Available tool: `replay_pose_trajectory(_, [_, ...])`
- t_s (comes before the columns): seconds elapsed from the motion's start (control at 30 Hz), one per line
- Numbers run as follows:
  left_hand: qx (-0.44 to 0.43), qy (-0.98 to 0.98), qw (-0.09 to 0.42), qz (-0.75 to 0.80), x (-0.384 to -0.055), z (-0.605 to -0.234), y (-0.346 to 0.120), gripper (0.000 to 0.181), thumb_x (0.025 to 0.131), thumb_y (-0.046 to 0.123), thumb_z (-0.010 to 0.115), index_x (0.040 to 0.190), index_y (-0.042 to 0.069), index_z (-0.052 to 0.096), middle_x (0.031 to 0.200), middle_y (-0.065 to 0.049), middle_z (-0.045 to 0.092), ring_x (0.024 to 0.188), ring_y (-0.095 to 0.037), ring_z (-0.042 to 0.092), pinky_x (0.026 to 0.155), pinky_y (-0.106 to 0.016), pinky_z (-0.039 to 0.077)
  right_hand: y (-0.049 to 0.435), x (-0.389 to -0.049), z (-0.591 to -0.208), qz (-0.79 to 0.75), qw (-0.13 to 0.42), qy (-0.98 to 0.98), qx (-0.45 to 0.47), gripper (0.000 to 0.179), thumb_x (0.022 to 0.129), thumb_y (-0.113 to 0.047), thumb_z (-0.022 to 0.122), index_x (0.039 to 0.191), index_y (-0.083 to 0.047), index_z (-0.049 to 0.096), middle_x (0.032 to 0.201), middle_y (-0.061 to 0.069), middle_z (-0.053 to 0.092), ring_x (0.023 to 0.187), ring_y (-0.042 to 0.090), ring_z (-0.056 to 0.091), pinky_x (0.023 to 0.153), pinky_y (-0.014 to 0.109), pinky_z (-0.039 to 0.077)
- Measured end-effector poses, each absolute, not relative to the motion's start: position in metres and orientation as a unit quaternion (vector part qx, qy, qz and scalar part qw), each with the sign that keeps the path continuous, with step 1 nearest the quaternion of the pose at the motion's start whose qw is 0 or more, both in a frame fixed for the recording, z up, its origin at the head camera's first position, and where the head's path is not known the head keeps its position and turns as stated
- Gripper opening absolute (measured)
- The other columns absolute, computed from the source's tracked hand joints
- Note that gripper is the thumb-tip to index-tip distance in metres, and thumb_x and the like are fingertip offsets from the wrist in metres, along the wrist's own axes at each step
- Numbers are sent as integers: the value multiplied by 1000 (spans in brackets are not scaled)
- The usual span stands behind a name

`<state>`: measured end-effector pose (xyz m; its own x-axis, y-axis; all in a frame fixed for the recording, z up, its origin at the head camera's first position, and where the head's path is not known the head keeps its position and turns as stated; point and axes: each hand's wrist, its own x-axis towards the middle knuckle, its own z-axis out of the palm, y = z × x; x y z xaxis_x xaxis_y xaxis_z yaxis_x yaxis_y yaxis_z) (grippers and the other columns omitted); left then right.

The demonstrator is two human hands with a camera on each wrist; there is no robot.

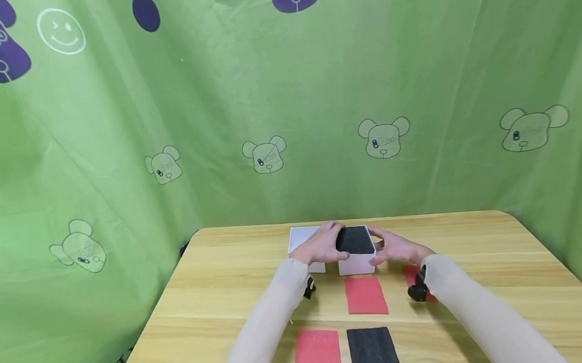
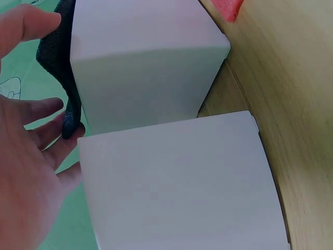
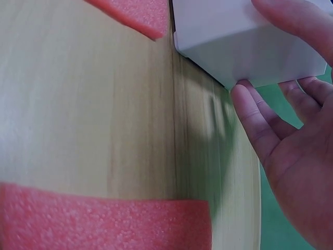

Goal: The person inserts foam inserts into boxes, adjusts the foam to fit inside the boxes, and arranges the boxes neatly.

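Note:
A black foam sheet (image 1: 355, 240) lies over the top of the right-hand white box (image 1: 357, 264), and its near edge sticks out past the box in the left wrist view. My left hand (image 1: 325, 244) grips this sheet between thumb and fingers along its left side. On the box's right side, my right hand (image 1: 395, 247) holds the box, thumb on the front face and fingertips on the side wall (image 3: 250, 60). A second white box (image 1: 302, 235) stands just left of the first, partly hidden by my left hand.
A red foam sheet (image 1: 366, 295) lies in front of the right box. Nearer are another red sheet (image 1: 318, 352) and a black sheet (image 1: 373, 350). One more red sheet (image 3: 109, 224) sits under my right wrist. A green curtain (image 1: 320, 185) hangs behind the wooden table (image 1: 218, 293).

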<state>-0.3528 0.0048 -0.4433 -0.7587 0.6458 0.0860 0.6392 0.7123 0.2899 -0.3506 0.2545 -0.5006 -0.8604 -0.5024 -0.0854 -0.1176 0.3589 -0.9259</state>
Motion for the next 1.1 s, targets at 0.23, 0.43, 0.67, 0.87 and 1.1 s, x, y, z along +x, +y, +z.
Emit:
replay_pose_trajectory(0.23, [342, 925, 23, 166, -356, -446, 8, 79, 78, 38, 71, 142, 8, 38, 137, -5, 42, 119, -15, 42, 98, -24, 37, 252, -349, -499, -524, 177, 813, -179, 110, 71, -9, 81, 150, 0, 5, 154, 24, 8, 126, 48, 35, 101, 56, 33])
replay_pose_trajectory(0.43, [341, 925, 29, 164, -359, -448, 10, 78, 79, 37, 71, 143, 9, 38, 137, -5, 41, 120, -15, 42, 98, -25, 38, 253, -348, -498, -512, 175, 822, -176, 110, 72, -11, 81, 150, 1, 5, 153, 25, 9, 127, 50, 31, 102, 59, 30])
replay_pose_trajectory(0.67, [349, 926, 35, 139, -360, -447, 12, 68, 80, 38, 70, 139, 17, 45, 142, -4, 39, 127, -17, 37, 101, -28, 35, 254, -349, -496, -509, 180, 824, -171, 110, 73, -14, 81, 151, -3, 5, 153, 24, 12, 125, 45, 38, 101, 57, 32])
replay_pose_trajectory(0.87, [341, 930, 39, 132, -359, -450, 14, 76, 83, 56, 61, 144, 16, 40, 144, -5, 37, 128, -20, 38, 103, -32, 35, 254, -350, -496, -514, 186, 820, -168, 110, 73, -14, 81, 152, -5, 5, 154, 22, 13, 125, 43, 39, 102, 57, 31])
replay_pose_trajectory(1.1, [325, 939, 23, 115, -357, -453, 20, 78, 85, 66, 50, 143, 16, 41, 144, -5, 38, 129, -21, 36, 104, -33, 34, 253, -349, -497, -506, 180, 826, -169, 108, 73, -14, 81, 152, -5, 7, 153, 21, 15, 122, 41, 42, 101, 57, 32])
